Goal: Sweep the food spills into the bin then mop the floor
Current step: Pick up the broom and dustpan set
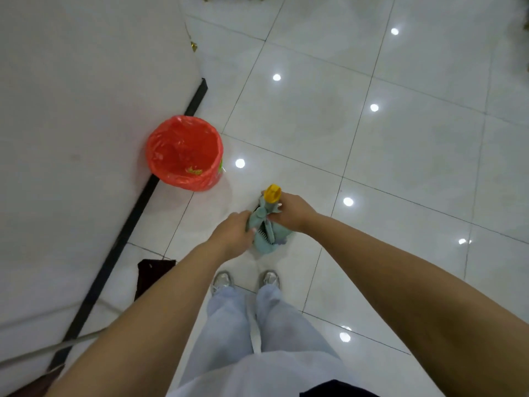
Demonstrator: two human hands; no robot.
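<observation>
Straight ahead of the shoes, upright: mop (264,224), yellow-capped, long axis running almost toward the camera, teal cloth head on the floor tile (315,116). Left hand (233,232) closed on the cloth from the left, right hand (289,212) gripping from the right, nearer the cap. Red-lined bin (184,153) well apart, forward-left against the wall, yellow scraps inside

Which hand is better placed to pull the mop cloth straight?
Probably the left hand: its fingers already pinch the green mop cloth, while the right hand steadies the handle below the yellow cap.
</observation>
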